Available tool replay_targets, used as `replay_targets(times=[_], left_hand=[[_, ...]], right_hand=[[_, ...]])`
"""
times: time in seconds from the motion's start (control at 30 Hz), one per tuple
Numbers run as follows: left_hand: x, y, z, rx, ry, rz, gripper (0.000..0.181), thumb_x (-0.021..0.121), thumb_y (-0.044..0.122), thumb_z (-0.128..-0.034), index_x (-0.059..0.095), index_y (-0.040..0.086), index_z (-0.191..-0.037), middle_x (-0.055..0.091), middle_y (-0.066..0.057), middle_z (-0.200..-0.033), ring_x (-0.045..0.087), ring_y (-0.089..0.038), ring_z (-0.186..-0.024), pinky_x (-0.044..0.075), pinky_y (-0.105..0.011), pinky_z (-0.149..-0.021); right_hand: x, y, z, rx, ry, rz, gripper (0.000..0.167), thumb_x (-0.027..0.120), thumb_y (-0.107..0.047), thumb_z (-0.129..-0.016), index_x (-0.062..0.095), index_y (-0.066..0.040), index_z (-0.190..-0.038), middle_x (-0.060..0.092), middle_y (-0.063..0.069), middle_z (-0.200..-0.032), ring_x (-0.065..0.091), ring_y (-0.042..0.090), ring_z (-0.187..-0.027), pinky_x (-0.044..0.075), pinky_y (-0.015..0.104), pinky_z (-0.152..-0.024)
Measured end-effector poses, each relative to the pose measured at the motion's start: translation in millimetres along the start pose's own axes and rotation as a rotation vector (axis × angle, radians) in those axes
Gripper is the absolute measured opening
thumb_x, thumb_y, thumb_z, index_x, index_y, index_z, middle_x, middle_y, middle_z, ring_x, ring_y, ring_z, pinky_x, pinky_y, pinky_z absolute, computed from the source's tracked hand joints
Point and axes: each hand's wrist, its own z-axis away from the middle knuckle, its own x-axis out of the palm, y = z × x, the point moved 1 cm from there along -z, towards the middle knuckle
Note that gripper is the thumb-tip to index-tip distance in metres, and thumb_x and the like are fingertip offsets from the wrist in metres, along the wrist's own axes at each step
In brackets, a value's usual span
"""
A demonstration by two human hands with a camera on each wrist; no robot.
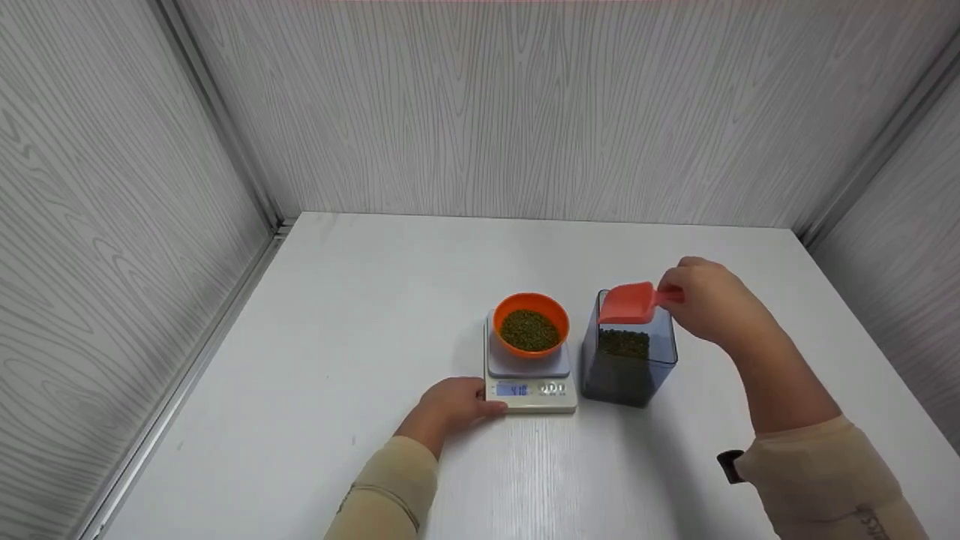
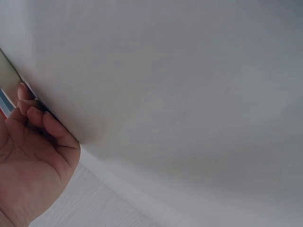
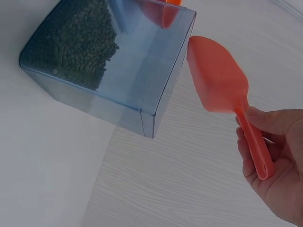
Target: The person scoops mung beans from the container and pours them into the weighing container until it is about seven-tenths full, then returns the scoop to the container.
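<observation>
My right hand (image 1: 705, 298) grips the handle of a red scoop (image 1: 628, 304), with its blade over the rim of a clear bluish container (image 1: 663, 341). Small dark green beans (image 3: 80, 52) lie inside the container. No beans show on the visible side of the scoop. My left hand (image 1: 454, 405) holds the front left corner of a white kitchen scale (image 1: 536, 407), thumb at the front and fingers curled by its side. On the scale stands an orange bowl (image 1: 532, 301) with green beans (image 1: 529, 331) in it. The lit display (image 1: 513, 390) is too small to read surely.
The container stands just right of the scale on a white table (image 1: 375, 300). Grey wood-grain panels (image 1: 487, 112) rise behind the table and on both sides.
</observation>
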Motion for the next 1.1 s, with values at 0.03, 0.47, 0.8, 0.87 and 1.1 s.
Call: replay_targets(times=[0.03,0.47,0.8,0.87,1.1], left_hand=[[-0.2,0.1,0.0,0.002,0.000,-0.001,0.035,0.063,0.052,-0.0779,0.062,0.021,-0.094,0.058,0.003,-0.089,0.050,-0.018,-0.084,0.040,-0.041,-0.089],[1.8,-0.5,0.3,-0.021,0.005,0.020,0.037,0.064,0.054,-0.0766,0.062,0.021,-0.094,0.058,0.003,-0.090,0.050,-0.019,-0.085,0.039,-0.043,-0.090],[2.4,-2.4,-0.8,0.018,0.015,0.020,0.033,0.064,0.052,-0.0774,0.063,0.022,-0.093,0.059,0.005,-0.089,0.050,-0.018,-0.084,0.040,-0.040,-0.088],[2.7,-3.0,-1.4,0.009,0.014,0.026,0.034,0.064,0.052,-0.0771,0.063,0.022,-0.093,0.059,0.005,-0.089,0.050,-0.018,-0.084,0.040,-0.041,-0.089],[3.6,-4.0,-3.3,0.013,0.012,0.025,0.035,0.063,0.053,-0.0772,0.063,0.022,-0.094,0.059,0.004,-0.090,0.050,-0.018,-0.085,0.039,-0.041,-0.090]], right_hand=[[-0.9,0.1,0.5,0.000,0.000,0.003,0.011,0.058,0.001,-0.080,0.066,0.002,-0.088,0.055,0.012,-0.081,0.054,0.027,-0.073,0.048,0.042,-0.067],[21.0,3.8,4.2,-0.008,-0.195,0.077,0.011,0.059,0.007,-0.075,0.067,0.001,-0.079,0.055,0.009,-0.075,0.050,0.022,-0.068,0.046,0.036,-0.060],[53.3,12.6,3.2,-0.142,-0.222,0.069,0.006,0.063,0.004,-0.076,0.066,0.001,-0.079,0.055,0.006,-0.074,0.048,0.018,-0.067,0.045,0.033,-0.061],[55.9,14.7,2.3,-0.144,-0.224,0.060,0.006,0.064,0.004,-0.076,0.067,0.000,-0.080,0.056,0.006,-0.075,0.048,0.018,-0.068,0.046,0.034,-0.062],[60.2,21.3,-1.1,-0.140,-0.232,0.071,0.006,0.067,0.001,-0.076,0.068,-0.004,-0.081,0.053,0.003,-0.075,0.048,0.017,-0.068,0.046,0.032,-0.061]])
